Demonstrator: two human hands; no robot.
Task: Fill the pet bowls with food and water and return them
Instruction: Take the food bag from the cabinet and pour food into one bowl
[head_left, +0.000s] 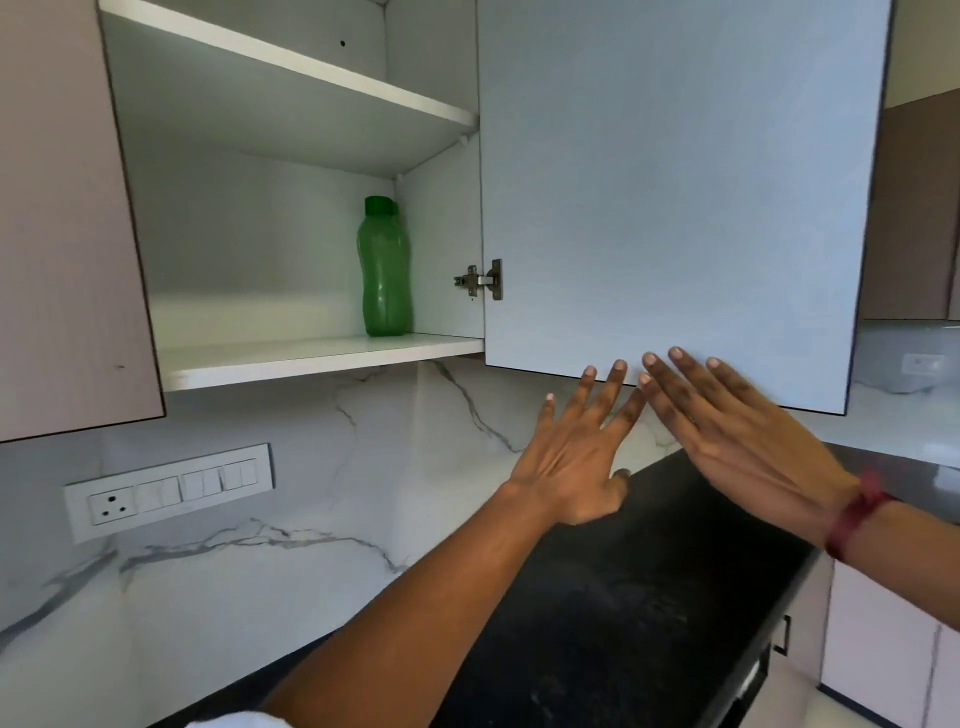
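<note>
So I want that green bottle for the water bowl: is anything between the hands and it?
Nothing visible. The cabinet door is swung open, the green bottle stands alone on the lower shelf, and both hands, left hand and right hand, are empty below the door.

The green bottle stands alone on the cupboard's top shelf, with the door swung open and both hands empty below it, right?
Not quite. The head view shows the green bottle on the bottom shelf, not the top; the rest holds.
</note>
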